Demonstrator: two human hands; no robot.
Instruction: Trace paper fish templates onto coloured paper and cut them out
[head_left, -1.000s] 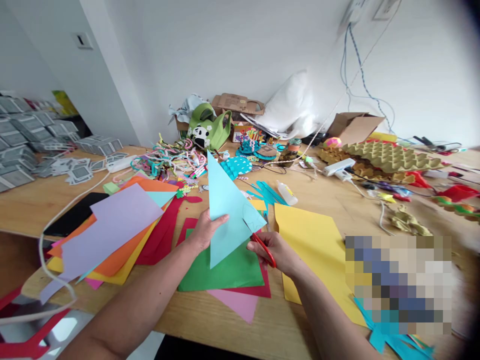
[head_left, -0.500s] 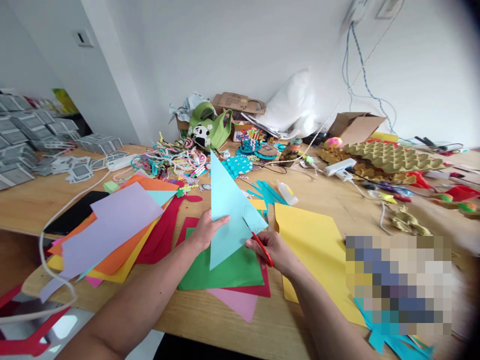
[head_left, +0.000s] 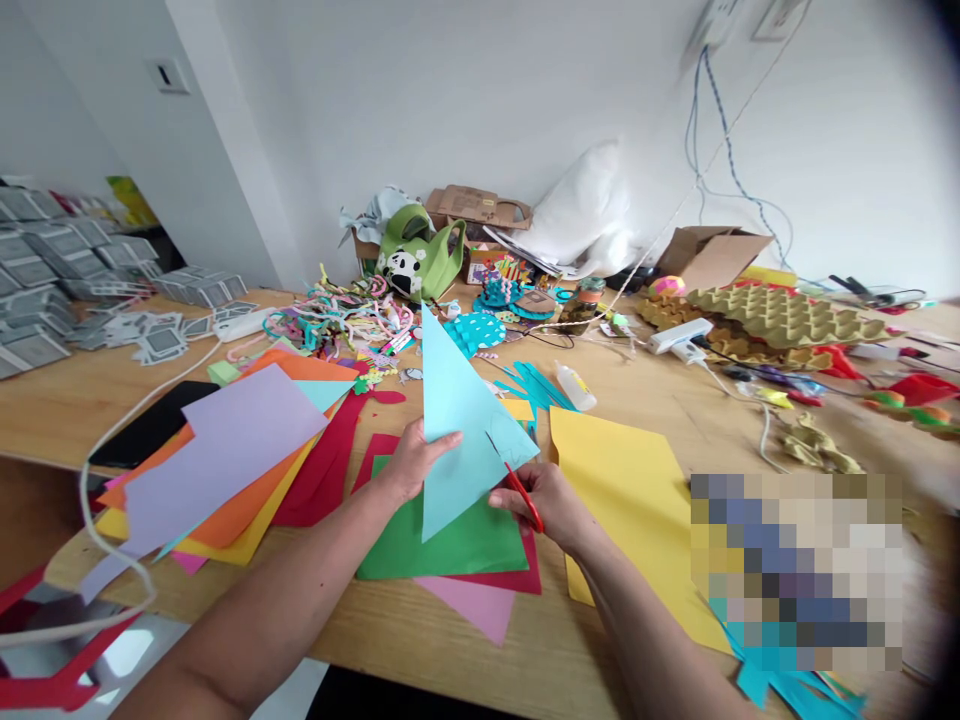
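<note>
A light blue paper triangle (head_left: 456, 420) stands raised over the table, its left edge pinched in my left hand (head_left: 412, 462). Faint pencil-like lines show near its right corner. My right hand (head_left: 551, 505) is closed round the red handles of a pair of scissors (head_left: 523, 497), whose blades lie against the paper near those lines. Below both hands is a green sheet (head_left: 450, 555), on top of red and pink paper. Just right of my right hand lies a yellow sheet (head_left: 630, 490).
At the left are stacked coloured sheets (head_left: 225, 450) and a black flat object (head_left: 154, 425). Behind stand a green panda bag (head_left: 420, 255), a glue bottle (head_left: 575, 386) and craft pieces. Egg trays (head_left: 787, 310) and a power strip (head_left: 679, 335) lie at the right.
The scissors and my right hand have shifted slightly, and the paper's right corner has moved a little to the right. My left hand keeps its hold.
</note>
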